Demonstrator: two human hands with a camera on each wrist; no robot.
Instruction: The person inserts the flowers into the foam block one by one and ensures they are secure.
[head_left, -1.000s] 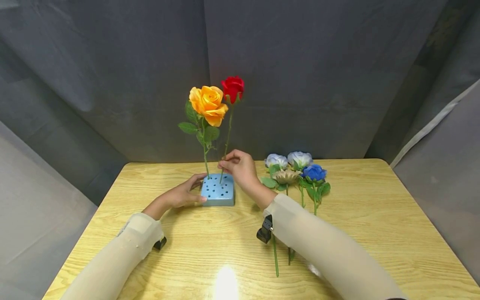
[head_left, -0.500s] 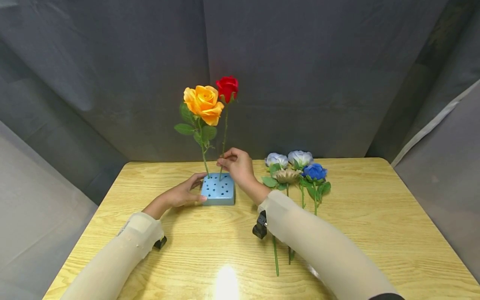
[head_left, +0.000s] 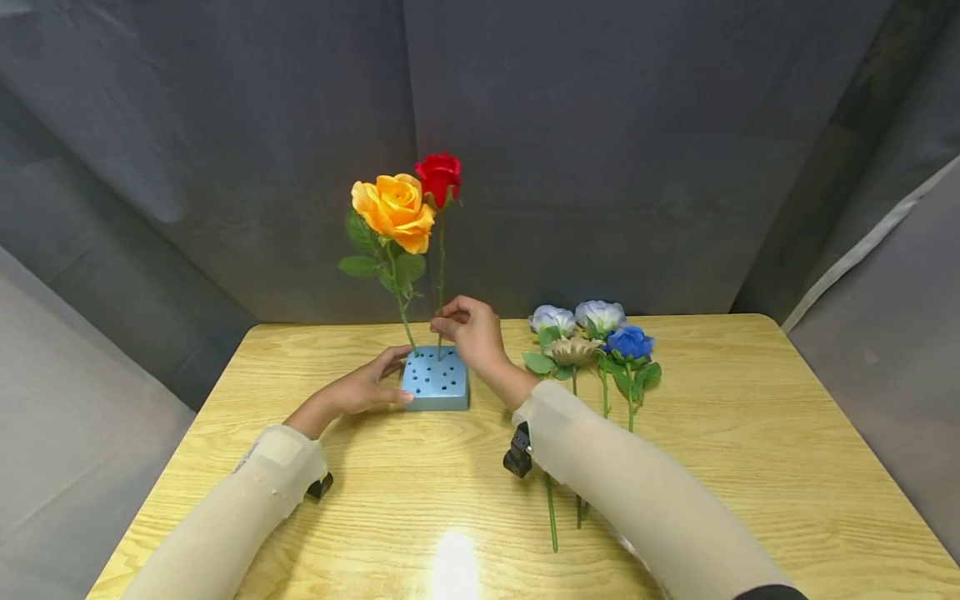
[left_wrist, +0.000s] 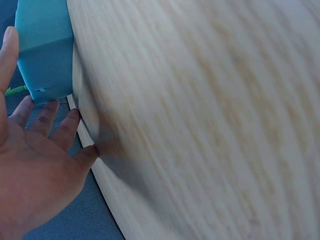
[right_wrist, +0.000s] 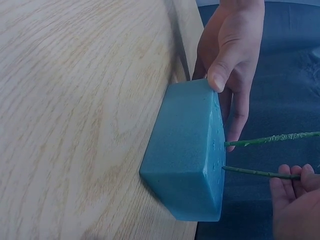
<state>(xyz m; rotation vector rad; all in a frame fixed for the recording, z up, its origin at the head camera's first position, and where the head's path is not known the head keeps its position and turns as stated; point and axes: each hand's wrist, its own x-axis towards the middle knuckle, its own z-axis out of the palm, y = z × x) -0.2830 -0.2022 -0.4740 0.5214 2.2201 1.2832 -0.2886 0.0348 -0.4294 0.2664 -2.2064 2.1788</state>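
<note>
Pale blue and matte, the perforated block (head_left: 437,403) is standing on the wood-grain table (head_left: 750,433); I am judging it, through the remote views, to be lightweight foam that is easily shoved or dented. The red rose (head_left: 440,179) is standing nearly upright, its slim stem (head_left: 441,267) meeting the block's top near the rear edge. I am not able to tell how deep the stem is sitting.

The right hand (head_left: 476,337) is pinching the stem low, just above the block, with thumb and fingertips brought together on it. The left hand (head_left: 365,388) is bracing the block: its fingers are extended and spread, with the thumb at the near left corner and fingertips reaching round the far left side.

I am rating the stem as light, springy and fairly stiff, and the bloom as soft and top-heavy. Gripping low is favouring a straight push; gripping higher is inviting bowing, and gripping petals is risking creases. (The orange rose (head_left: 393,212) is leaning left in the same block, its bloom crowding the red one.)
</note>
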